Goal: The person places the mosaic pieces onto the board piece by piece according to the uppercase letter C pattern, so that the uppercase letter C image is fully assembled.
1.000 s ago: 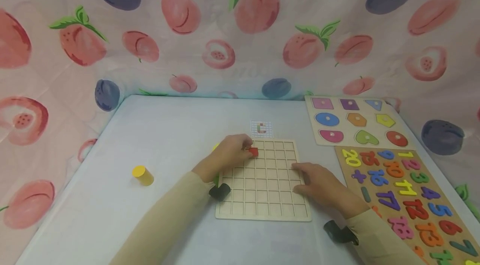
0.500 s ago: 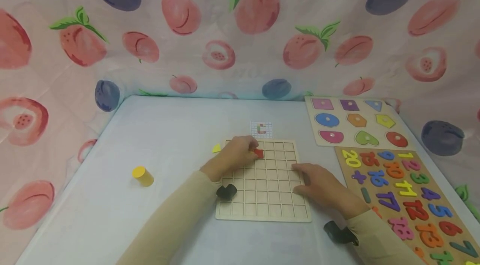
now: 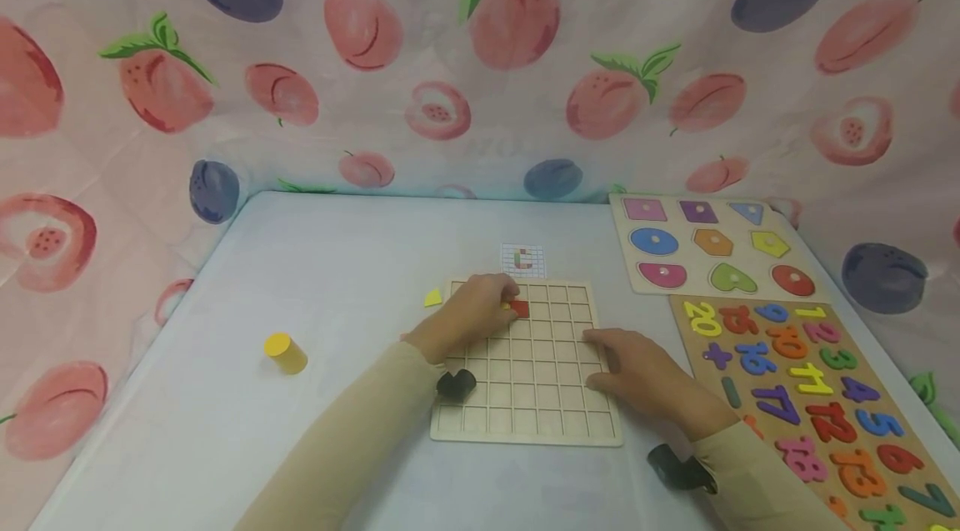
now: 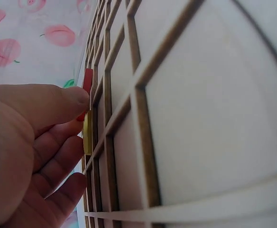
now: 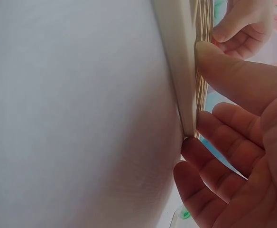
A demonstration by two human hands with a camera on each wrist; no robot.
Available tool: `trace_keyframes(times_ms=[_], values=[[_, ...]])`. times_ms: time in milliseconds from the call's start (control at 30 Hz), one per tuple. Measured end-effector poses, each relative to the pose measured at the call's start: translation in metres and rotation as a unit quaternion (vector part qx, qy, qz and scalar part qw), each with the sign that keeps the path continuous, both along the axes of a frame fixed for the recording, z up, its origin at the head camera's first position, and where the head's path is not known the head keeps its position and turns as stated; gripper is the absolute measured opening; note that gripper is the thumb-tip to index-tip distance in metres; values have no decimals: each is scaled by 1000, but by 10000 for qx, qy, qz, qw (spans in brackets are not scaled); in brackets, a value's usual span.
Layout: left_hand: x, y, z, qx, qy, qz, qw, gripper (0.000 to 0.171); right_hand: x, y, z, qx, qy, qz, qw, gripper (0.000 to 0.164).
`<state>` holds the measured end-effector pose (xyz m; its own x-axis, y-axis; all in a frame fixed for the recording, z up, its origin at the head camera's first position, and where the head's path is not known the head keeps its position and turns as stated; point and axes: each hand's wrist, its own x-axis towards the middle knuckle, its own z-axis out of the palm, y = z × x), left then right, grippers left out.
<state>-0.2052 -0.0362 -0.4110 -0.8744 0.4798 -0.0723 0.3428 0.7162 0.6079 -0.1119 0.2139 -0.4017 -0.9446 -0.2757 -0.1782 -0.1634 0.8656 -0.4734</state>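
My left hand (image 3: 480, 310) reaches over the upper left part of a wooden grid board (image 3: 525, 427), holding a small red square tile (image 3: 520, 309) between thumb and fingers, at the board's surface. In the left wrist view the thumb lies against the red tile (image 4: 88, 78), and a yellow tile (image 4: 87, 135) sits right beside it on the grid. Fingers partly hide both tiles. My right hand (image 3: 641, 368) rests on the board's right edge. In the right wrist view its thumb (image 5: 233, 76) touches the top of the rim, with the other fingers loosely bent along the edge.
A small card (image 3: 523, 261) with a coloured pattern lies just behind the board. To the left are a yellow cylinder (image 3: 286, 353) and a yellow piece (image 3: 432, 298) near the left wrist. A shape puzzle (image 3: 678, 264) and a number puzzle (image 3: 697, 356) fill the right side.
My left hand has moved slightly right and toward me with the red tile, uncovering the yellow piece at the board's left. The right hand has stayed in place.
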Motion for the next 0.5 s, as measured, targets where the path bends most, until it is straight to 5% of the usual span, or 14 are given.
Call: trace_keyframes(times_ms=[500], values=[[-1,0,-3,112,320,-85,9994,32,0,-1,0,8,44,-6,10000,58]])
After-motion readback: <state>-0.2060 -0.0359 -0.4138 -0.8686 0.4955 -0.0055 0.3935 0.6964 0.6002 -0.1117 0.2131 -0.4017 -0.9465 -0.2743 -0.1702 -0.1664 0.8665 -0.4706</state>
